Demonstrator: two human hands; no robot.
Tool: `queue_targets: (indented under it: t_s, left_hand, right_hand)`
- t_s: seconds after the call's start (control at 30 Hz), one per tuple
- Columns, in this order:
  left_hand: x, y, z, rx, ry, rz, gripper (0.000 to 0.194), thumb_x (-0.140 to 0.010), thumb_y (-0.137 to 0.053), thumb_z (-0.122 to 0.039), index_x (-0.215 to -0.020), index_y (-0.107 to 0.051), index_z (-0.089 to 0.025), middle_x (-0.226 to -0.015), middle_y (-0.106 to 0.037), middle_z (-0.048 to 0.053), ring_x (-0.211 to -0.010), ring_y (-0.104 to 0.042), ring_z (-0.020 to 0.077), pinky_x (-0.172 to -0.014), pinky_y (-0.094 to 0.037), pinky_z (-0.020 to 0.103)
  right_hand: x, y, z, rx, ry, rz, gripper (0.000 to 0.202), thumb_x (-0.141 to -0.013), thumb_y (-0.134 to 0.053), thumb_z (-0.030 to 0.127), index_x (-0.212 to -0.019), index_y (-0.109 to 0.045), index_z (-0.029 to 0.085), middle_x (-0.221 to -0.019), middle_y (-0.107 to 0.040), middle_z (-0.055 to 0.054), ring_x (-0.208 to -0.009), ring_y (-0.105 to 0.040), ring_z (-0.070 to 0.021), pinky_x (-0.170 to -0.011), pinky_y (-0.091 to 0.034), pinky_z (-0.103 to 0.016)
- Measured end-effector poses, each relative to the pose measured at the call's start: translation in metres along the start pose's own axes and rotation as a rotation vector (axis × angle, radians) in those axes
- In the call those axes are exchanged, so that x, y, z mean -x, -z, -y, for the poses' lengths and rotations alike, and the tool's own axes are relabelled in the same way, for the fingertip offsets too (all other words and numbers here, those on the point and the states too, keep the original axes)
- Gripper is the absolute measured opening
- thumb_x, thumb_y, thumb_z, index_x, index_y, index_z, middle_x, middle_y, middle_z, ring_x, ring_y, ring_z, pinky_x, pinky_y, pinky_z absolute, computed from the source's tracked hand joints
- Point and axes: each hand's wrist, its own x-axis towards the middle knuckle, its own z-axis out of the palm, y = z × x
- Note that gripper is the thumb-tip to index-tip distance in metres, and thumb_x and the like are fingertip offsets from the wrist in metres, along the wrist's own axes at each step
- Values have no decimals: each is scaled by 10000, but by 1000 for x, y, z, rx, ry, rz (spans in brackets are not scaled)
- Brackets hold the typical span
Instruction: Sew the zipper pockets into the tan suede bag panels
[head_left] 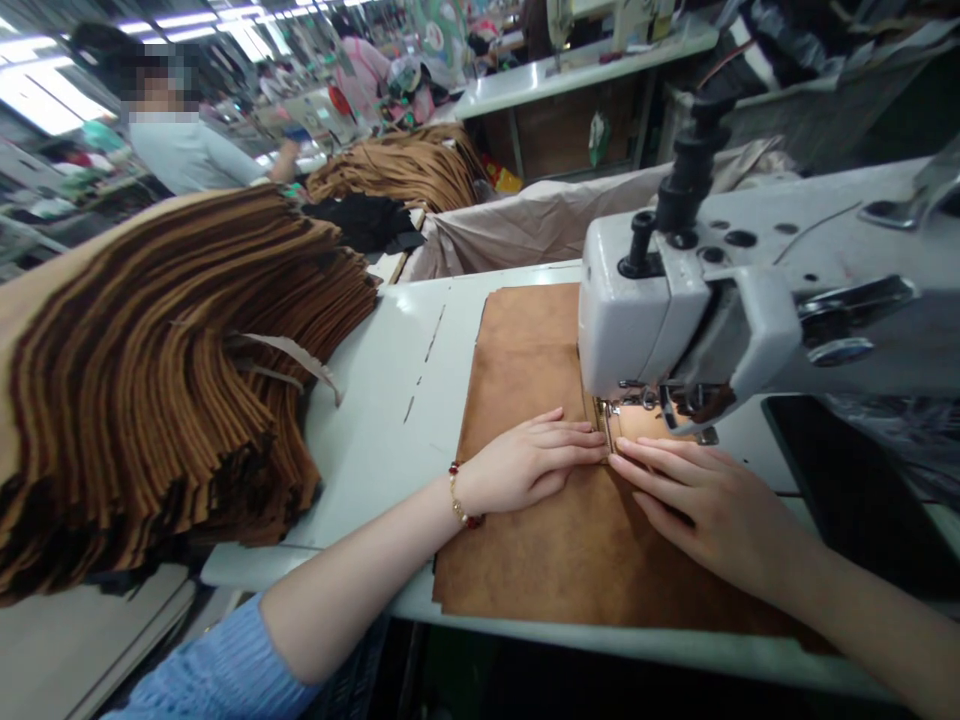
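Note:
A brown leather-like panel (517,560) lies flat on the sewing table, partly beneath the head of a white sewing machine (630,310). My left hand (525,460) rests on the panel with its fingers stretched toward the needle area. From the other side my right hand (712,500) presses down, fingers extended, its fingertips close to those of the left. Between the two sets of fingertips runs a zipper (604,425), set in the panel and passing under the presser foot. The machine head hides the panel's far right part.
On the left a tall stack of brown panels (165,370) bends over the pale tabletop (390,400). A dark phone-like slab (855,490) lies at the right. Behind are another brown pile (397,170), a grey cloth (495,225) and a person (180,155).

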Motion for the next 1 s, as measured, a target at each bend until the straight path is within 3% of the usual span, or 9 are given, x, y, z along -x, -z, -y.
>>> queue_targets:
  t_s: [0.2, 0.43, 0.6, 0.83, 1.0]
  left_hand:
    - [-7, 7, 21, -25, -61, 39, 528, -992, -456, -185, -1513, -421, -263, -1558, -483, 48, -1487, -388, 193, -1287, -176, 454]
    - [-16, 12, 37, -27, -58, 54, 534, -993, -465, -219, -1521, -425, -288, -1565, -471, 46, -1484, -389, 229, -1276, -212, 489]
    - [-22, 16, 48, -35, -66, 32, 526, -976, -483, -202, -1498, -464, -273, -1525, -518, 58, -1457, -427, 235, -1266, -245, 489]
    - [-24, 17, 55, -41, -78, 16, 512, -975, -506, -233, -1485, -486, -273, -1491, -550, 71, -1436, -454, 237, -1260, -262, 495]
    - [-25, 17, 54, -53, -74, 24, 517, -975, -498, -223, -1489, -483, -278, -1512, -530, 64, -1457, -426, 228, -1267, -243, 494]
  right_hand:
    - [-12, -1, -11, 10, 4, 20, 437, -991, -504, 203, -1424, -555, 241, -1439, -602, -49, -1233, -623, -234, -941, -553, -403]
    - [-14, 0, -17, -1, -36, -100, 323, -958, -549, 171, -1259, -666, 188, -1299, -692, -92, -1104, -692, -254, -954, -559, -423]
    - [-8, -7, -22, 9, -104, -81, 388, -968, -523, 175, -1340, -629, 204, -1321, -679, -105, -1145, -682, -259, -952, -579, -419]
    - [-5, -14, -24, -31, -161, -55, 444, -965, -523, 180, -1402, -585, 230, -1387, -637, -93, -1218, -646, -269, -1024, -558, -447]
    - [-8, -11, -23, -34, -116, -92, 426, -959, -520, 145, -1373, -598, 212, -1413, -618, -77, -1251, -625, -238, -1044, -546, -390]
